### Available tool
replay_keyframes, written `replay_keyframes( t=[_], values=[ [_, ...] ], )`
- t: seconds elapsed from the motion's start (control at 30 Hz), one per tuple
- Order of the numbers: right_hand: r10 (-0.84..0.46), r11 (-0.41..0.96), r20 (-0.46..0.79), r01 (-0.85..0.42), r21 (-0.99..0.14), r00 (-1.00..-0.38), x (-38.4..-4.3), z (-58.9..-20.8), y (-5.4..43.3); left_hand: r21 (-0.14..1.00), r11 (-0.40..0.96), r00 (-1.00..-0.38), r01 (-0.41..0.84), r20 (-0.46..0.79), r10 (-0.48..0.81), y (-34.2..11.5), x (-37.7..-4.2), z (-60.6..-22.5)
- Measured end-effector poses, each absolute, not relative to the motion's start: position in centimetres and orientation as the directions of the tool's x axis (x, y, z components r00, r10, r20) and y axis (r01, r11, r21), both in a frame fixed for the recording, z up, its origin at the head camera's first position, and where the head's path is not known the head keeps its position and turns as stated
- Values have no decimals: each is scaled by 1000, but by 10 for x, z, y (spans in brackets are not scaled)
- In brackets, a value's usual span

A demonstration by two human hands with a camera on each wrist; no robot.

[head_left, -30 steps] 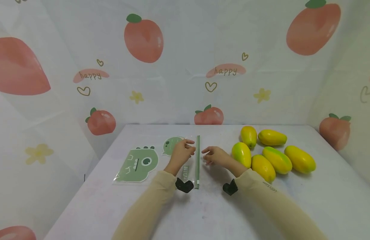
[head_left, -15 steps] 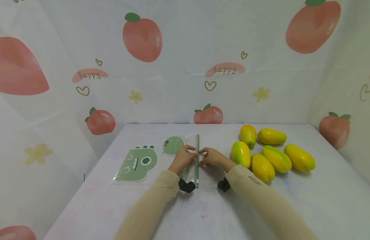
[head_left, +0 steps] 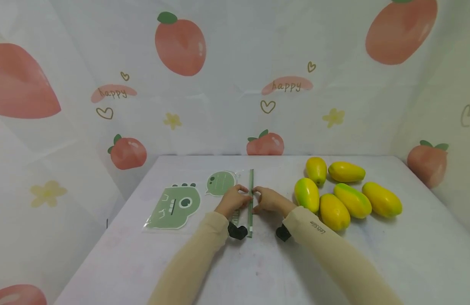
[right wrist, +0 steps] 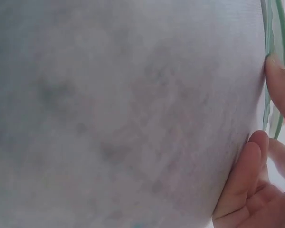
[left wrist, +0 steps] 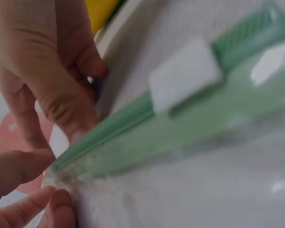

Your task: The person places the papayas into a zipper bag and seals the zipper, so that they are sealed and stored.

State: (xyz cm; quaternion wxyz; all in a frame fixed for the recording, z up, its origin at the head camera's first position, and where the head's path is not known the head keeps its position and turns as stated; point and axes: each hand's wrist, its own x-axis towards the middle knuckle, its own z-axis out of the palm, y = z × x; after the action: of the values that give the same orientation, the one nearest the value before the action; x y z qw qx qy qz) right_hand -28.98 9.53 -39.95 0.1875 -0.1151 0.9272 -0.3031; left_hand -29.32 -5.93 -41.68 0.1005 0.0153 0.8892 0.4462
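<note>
A clear zip bag (head_left: 179, 212) with a green cartoon monster print lies flat on the table, its green zip strip (head_left: 250, 222) towards the right. My left hand (head_left: 232, 201) pinches the strip's edge from the left, thumb and fingertips meeting there. From the other side, my right hand (head_left: 272, 201) grips the same edge, its thumb (right wrist: 279, 88) against the strip. Two green edges stand slightly apart in the right wrist view. A white slider (left wrist: 185, 76) sits near one end of the strip. Some fingertips are hidden behind the strip.
Several yellow-green papayas (head_left: 334, 212) lie in a group to the right, close to my right forearm. The white table (head_left: 258, 271) ends at a fruit-printed backdrop (head_left: 219, 118). A black wrist mount (head_left: 237, 231) sits under each wrist.
Both hands have come together at the zip strip. The right hand moved left onto it, and the left hand shifted slightly down and right. The papayas stay put.
</note>
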Motion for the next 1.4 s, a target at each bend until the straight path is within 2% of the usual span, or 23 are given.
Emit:
replay_keyframes(
  t=[0.5,0.8,1.07,1.4],
  values=[
    [-330,811,-259,-132,-570,-908,-290,-402,93,761,646,-970,-63,-197,138,-61,-297,-413],
    [-299,812,-286,-85,-578,-910,-288,-400,92,784,615,-966,-85,-215,141,-61,-298,-413],
    [-300,813,-275,-94,-575,-913,-290,-402,93,818,566,-962,-107,-228,148,-61,-301,-415],
    [-302,803,-264,-96,-588,-916,-290,-402,93,803,589,-978,-93,-185,97,-57,-298,-411]
  ],
)
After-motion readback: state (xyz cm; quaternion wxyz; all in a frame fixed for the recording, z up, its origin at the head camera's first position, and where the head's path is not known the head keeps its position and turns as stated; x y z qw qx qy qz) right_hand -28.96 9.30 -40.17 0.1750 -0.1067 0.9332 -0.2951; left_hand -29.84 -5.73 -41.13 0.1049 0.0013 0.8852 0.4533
